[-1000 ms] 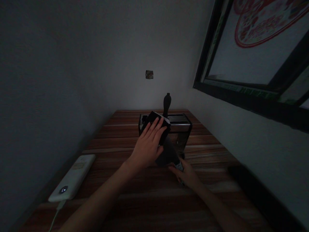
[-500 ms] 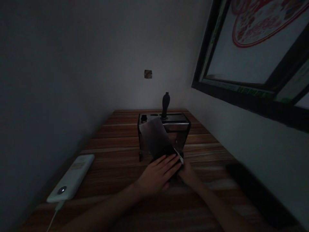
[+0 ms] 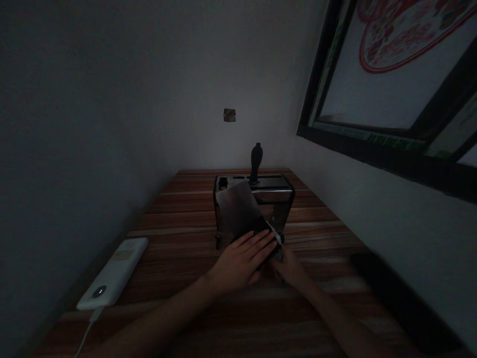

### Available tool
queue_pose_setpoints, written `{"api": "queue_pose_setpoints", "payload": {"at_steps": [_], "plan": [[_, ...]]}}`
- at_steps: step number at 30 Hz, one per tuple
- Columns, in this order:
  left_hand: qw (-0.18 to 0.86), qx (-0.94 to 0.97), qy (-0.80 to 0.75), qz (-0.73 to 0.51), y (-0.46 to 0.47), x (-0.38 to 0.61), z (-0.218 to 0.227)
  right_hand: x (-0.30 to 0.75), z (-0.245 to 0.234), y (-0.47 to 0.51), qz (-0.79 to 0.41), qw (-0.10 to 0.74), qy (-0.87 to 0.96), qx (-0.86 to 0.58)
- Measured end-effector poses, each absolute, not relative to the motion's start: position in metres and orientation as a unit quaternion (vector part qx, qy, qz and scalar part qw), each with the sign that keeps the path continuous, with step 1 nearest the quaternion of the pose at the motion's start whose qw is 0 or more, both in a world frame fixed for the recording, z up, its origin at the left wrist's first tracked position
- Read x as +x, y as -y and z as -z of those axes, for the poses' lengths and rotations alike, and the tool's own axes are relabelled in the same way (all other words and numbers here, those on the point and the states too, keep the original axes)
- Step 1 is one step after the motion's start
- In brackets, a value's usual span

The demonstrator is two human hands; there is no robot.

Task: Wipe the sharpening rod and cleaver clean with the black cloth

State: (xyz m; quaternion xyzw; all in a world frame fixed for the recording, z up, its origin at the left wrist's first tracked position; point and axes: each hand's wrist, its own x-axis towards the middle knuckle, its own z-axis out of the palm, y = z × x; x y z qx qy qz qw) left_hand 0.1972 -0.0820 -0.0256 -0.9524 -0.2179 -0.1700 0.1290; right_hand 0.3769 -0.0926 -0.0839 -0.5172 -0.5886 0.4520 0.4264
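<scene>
In the dim head view, a cleaver [image 3: 238, 206] with a broad grey blade points up and to the left, in front of a metal knife rack. My left hand [image 3: 244, 261] lies across its lower part, fingers together over a black cloth-like piece [image 3: 257, 227]. That piece's exact kind is hard to make out. Close beside it, my right hand [image 3: 292, 268] is closed at the cleaver's lower end, where the handle is mostly hidden. A pale narrow strip [image 3: 275, 232] shows between the hands. Behind, the knife rack [image 3: 272, 183] holds a knife upright by its dark handle [image 3: 256, 161].
A white power bank [image 3: 114, 273] with a cable [image 3: 85, 338] lies on the left of the striped wooden table [image 3: 179, 238]. Along the right wall is a long black object [image 3: 402, 303]. A dark-framed window [image 3: 372, 136] with red print hangs over the right side. Walls border the table.
My left hand has slid slightly down along the cleaver, and more of the black piece shows above its fingers. The blade stays almost where it was. The view has shifted very slightly.
</scene>
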Motion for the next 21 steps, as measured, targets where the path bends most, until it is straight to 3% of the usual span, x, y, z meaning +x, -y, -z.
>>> {"api": "queue_pose_setpoints", "payload": {"at_steps": [13,21], "plan": [[0.160,-0.880,0.337,0.292,0.039,0.183,-0.045,0.375,0.085,0.094,-0.472,0.402,0.576,-0.533],[0.157,-0.873,0.350,0.302,0.037,0.186,-0.050,0.376,0.086,0.094,-0.466,0.398,0.582,-0.534]]}}
